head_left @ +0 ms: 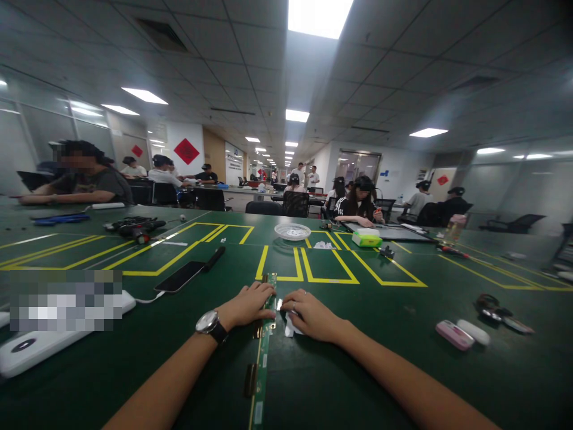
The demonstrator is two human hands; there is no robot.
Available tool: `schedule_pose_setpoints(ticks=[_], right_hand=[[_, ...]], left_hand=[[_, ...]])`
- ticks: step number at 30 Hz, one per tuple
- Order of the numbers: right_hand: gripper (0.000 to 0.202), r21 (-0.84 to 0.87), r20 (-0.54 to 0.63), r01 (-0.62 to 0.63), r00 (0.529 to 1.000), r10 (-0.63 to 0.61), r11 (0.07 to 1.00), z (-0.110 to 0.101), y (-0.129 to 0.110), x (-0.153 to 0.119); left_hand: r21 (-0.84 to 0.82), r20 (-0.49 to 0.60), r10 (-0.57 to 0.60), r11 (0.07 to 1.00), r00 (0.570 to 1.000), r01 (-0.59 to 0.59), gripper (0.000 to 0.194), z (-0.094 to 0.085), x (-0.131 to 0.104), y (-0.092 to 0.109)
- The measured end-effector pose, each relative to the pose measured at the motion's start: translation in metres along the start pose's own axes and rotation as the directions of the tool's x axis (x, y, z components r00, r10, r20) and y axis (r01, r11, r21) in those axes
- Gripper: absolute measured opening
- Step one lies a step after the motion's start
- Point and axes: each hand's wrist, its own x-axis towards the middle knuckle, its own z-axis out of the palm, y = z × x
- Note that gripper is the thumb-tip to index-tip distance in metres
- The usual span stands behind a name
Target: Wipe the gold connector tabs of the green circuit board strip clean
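Note:
A long, narrow green circuit board [261, 373] with brown flex tabs lies lengthwise on the table in front of me. My left hand [250, 303] has its fingers and thumb closed over the board's far part; a watch is on that wrist. Just right of the board, my right hand [311, 313] has curled fingers around a crumpled white tissue [290, 325], part of which sticks out below. The right fingertips come close to the board's edge, and whether they touch it I cannot tell.
Left are a phone [181, 276] on a cable and a white device [67, 343]. Beyond my hands stand a white basket [292, 232] and a green tissue pack [367, 239]. A pink case [454, 334] lies right. People sit around the room, one across the table [360, 206].

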Motion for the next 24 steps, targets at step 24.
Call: schedule_pose_setpoints(ticks=[24], right_hand=[[0.052, 0.113, 0.104, 0.161, 0.979, -0.173, 0.98, -0.006, 0.021, 0.009]], left_hand=[[-0.089, 0.048, -0.053, 0.994, 0.997, 0.057, 0.053, 0.005, 0.002, -0.002]])
